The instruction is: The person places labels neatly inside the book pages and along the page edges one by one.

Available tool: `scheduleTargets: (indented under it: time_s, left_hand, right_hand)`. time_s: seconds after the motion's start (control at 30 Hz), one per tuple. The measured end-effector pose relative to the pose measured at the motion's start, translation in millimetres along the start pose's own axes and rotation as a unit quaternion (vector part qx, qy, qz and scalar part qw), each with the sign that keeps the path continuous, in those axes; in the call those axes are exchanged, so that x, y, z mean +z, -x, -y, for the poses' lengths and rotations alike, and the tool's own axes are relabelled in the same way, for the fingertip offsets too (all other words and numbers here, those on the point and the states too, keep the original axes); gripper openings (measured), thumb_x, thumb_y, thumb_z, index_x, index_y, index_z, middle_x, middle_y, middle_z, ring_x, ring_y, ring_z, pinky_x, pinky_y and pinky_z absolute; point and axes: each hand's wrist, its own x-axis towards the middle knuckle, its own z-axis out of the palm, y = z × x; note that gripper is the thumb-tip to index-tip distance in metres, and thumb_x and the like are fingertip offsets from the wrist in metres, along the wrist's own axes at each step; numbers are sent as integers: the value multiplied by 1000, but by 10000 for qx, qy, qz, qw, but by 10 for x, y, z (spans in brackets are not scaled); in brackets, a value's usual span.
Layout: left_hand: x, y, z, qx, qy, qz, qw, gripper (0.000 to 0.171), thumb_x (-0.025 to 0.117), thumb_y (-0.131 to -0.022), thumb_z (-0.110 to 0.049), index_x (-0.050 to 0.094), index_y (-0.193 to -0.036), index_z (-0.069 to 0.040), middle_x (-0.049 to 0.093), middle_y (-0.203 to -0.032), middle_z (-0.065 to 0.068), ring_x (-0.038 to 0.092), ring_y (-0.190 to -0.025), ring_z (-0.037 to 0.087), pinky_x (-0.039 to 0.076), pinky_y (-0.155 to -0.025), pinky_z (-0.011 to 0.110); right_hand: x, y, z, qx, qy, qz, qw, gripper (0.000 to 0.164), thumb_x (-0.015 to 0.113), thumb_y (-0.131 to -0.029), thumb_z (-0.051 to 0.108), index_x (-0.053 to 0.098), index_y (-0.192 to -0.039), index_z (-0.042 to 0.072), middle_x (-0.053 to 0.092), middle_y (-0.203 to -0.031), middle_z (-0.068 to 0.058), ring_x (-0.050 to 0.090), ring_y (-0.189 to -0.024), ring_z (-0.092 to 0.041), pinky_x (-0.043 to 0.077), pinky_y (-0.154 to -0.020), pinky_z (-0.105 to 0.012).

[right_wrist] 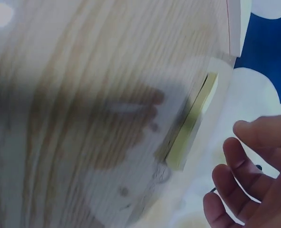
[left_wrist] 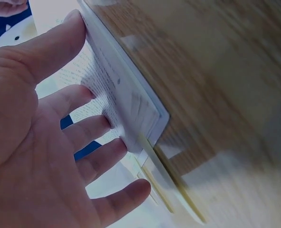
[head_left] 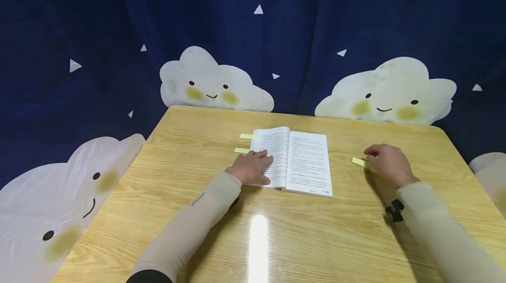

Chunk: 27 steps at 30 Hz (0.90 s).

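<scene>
An open book [head_left: 309, 160] with printed pages lies on the table in the head view. My left hand [head_left: 250, 168] rests on its left page, fingers spread and fairly straight. Two yellow sticky tabs stick out past the book's left edge, an upper tab [head_left: 246, 136] and a lower tab [head_left: 241, 150] close to my fingers. Right of the book lies a small pad of yellow sticky notes [head_left: 359, 161]. My right hand [head_left: 389, 163] hovers beside this pad with loosely bent fingers. The right wrist view shows a gap between those fingers [right_wrist: 242, 164] and the pad, and nothing held.
The wooden table [head_left: 316, 239] has rounded far corners. Behind it hangs a dark blue curtain [head_left: 237, 23] with smiling clouds and small white triangles. A black device [head_left: 395, 210] sits at my right wrist.
</scene>
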Motion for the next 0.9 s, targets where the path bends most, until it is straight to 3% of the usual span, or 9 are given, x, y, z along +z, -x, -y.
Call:
scheduleTargets:
  time_s: [0.57,0.73,0.9]
  left_hand:
    - [4,-1,-1,-52,78,89,9999,76,63,-94,-51,28,-158,-29,20,-168,-2,25,-153,30,33,-116,57]
    - [10,-10,-10,-39,65,113,9999,76,62,-94,-52,27,-158,-29,19,-168,-2,25,-153,31,33,-116,57]
    - [6,-22,-15,-61,79,76,9999,76,62,-94,-52,28,-158,-29,19,-168,-2,26,-153,30,33,-115,57]
  right_hand:
    - [-29,-79,-106,277,358,524,9976,30,60,-95,19,72,-112,-2,69,-112,-28,66,-83,-35,51,-62,-41]
    - [-7,-102,-133,266,447,729,9960,26,60,-91,16,74,-107,0,72,-104,-25,61,-72,-26,44,-55,-32]
    - [8,-109,-126,280,484,694,9960,24,58,-91,14,75,-101,1,72,-98,-23,60,-69,-25,44,-53,-33]
